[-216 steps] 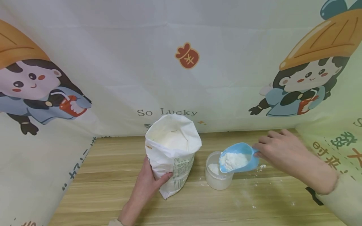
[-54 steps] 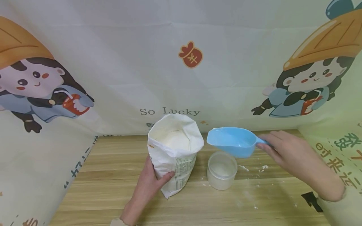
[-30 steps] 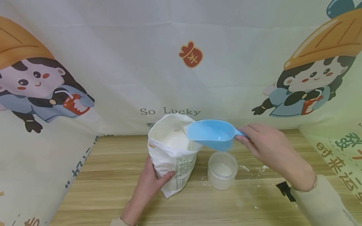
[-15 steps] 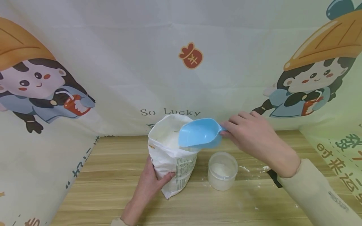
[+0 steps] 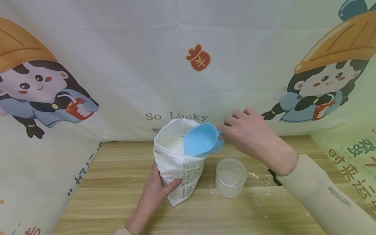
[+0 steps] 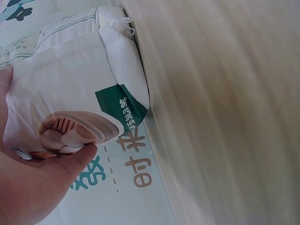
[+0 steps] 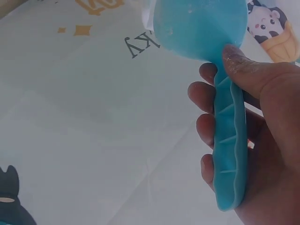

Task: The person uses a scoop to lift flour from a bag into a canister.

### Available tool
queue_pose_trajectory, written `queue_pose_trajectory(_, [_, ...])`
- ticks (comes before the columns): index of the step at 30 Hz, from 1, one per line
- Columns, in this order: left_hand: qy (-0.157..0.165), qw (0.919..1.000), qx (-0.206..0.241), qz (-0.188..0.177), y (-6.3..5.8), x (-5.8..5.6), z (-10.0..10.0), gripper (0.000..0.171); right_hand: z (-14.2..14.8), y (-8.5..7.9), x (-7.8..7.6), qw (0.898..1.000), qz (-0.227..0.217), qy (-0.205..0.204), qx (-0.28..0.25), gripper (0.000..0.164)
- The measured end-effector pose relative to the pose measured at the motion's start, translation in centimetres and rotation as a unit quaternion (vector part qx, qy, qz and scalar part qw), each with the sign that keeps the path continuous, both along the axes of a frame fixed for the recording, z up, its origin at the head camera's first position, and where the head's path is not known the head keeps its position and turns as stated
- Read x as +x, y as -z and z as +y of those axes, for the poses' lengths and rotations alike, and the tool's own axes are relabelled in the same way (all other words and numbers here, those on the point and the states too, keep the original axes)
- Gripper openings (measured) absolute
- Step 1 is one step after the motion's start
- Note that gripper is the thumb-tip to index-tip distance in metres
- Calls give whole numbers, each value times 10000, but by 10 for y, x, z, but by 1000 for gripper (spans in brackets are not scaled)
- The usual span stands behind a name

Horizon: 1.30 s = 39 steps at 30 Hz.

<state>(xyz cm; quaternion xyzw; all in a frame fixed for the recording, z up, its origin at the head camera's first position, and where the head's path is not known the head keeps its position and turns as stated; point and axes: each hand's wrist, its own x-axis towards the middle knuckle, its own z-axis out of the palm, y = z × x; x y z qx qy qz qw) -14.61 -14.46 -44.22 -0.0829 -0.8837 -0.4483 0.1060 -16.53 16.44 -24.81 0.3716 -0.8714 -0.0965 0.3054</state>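
A white printed bag (image 5: 192, 173) stands open-topped on the table, with white powder (image 5: 175, 146) inside. My left hand (image 5: 157, 187) grips its lower left side, the thumb across the front; in the left wrist view the thumb (image 6: 70, 164) presses near a printed picture of buns. My right hand (image 5: 254, 138) holds a light blue scoop (image 5: 201, 140) by its handle, fingers wrapped around it in the right wrist view, where the ribbed handle (image 7: 229, 140) shows. The scoop's front dips into the bag's mouth, its tip partly hidden. Right of the bag stands a clear jar (image 5: 231, 186) with some powder in it.
Small spills of white powder (image 5: 253, 175) lie on the wooden table (image 5: 111, 182) right of the jar. A printed cloth (image 5: 141, 65) forms walls behind and at both sides. A black strap-like piece (image 5: 274, 178) shows under the right wrist.
The scoop, earlier full over the jar, then emptied, has moved left from above the jar into the bag's mouth, tilting downward. The right hand has risen and moved left; the left hand stays put.
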Motion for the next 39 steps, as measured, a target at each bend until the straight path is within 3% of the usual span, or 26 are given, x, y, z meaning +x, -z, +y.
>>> queue_pose_trajectory(7, [18, 9999, -66, 124, 0, 0, -1, 99, -11, -8, -1, 9991, -21, 15, 416, 21])
queue_pose_trajectory(16, [24, 10000, -19, -72, -1, 0, -1, 100, -22, -10, -1, 9975, 134, -67, 689, 21])
queue_pose_trajectory(23, [18, 10000, 13, -96, -1, 0, -1, 100, -31, -11, -1, 9953, 107, -30, 967, 11])
queue_pose_trajectory(30, [20, 10000, 16, -22, 0, 1, -2, 99, -38, -9, 0, 9911, -36, -6, 1328, 17])
queue_pose_trajectory(39, [27, 10000, -5, 38, 1, 0, -1, 100, -43, -3, -4, 9906, 103, -195, 1352, 13])
